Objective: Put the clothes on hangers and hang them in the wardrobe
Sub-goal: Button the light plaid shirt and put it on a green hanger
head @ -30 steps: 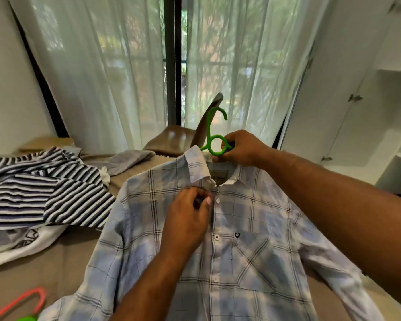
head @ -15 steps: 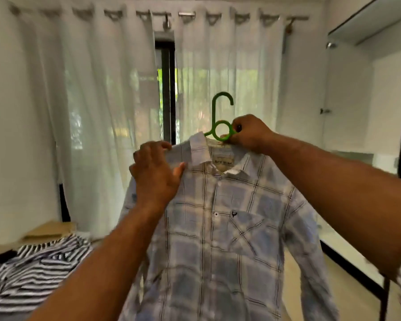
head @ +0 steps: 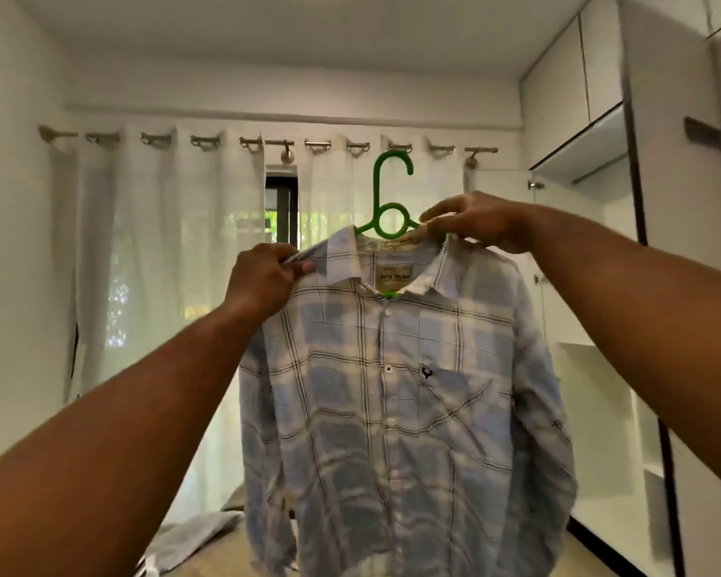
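Observation:
A pale blue and white checked shirt (head: 396,410) hangs full length in front of me on a green plastic hanger (head: 386,193), whose hook stands above the collar. My right hand (head: 475,220) grips the hanger's right shoulder together with the collar cloth. My left hand (head: 263,281) pinches the left collar point and shoulder of the shirt. The white wardrobe (head: 600,251) stands open at the right, with shelves showing behind the shirt's sleeve.
White sheer curtains (head: 163,251) on a rod cover the window straight ahead. A grey garment (head: 192,539) lies on the bed at the bottom left. A dark wardrobe door edge (head: 658,368) runs down the right side.
The shirt on its hanger has been lifted off the bed and held up high. My left hand moved from the button placket to the left collar. My view tilted up toward the ceiling.

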Action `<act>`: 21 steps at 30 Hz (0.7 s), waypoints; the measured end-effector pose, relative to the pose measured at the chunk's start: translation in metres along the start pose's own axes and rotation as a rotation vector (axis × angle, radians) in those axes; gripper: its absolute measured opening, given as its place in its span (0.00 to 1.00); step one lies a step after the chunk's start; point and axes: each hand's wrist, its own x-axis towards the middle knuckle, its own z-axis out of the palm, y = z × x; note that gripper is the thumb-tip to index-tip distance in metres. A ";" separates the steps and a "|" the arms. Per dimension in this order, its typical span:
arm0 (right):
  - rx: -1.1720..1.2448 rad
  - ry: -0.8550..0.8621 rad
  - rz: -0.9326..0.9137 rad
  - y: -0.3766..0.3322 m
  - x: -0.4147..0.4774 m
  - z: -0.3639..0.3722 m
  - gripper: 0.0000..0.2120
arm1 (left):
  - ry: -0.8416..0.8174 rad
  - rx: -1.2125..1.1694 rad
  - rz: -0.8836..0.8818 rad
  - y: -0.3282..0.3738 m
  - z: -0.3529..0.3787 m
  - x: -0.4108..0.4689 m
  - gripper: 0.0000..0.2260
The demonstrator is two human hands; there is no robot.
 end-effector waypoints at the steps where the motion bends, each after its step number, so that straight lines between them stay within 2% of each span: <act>1: -0.013 -0.001 0.027 0.009 -0.006 -0.001 0.15 | 0.012 -0.015 -0.002 -0.003 0.004 -0.006 0.13; 4: -0.068 -0.003 0.063 0.035 -0.017 0.008 0.19 | -0.024 -0.039 -0.011 -0.012 0.022 -0.022 0.10; 6: -0.044 0.023 0.049 0.051 -0.021 0.021 0.17 | -0.082 -0.042 -0.018 -0.023 0.041 -0.032 0.09; 12: 0.044 0.194 -0.034 0.112 -0.010 0.071 0.14 | -0.176 -0.085 -0.096 -0.060 0.111 -0.050 0.12; 21: 0.039 0.360 -0.055 0.281 0.047 0.114 0.17 | -0.156 -0.112 -0.122 -0.094 0.276 -0.032 0.15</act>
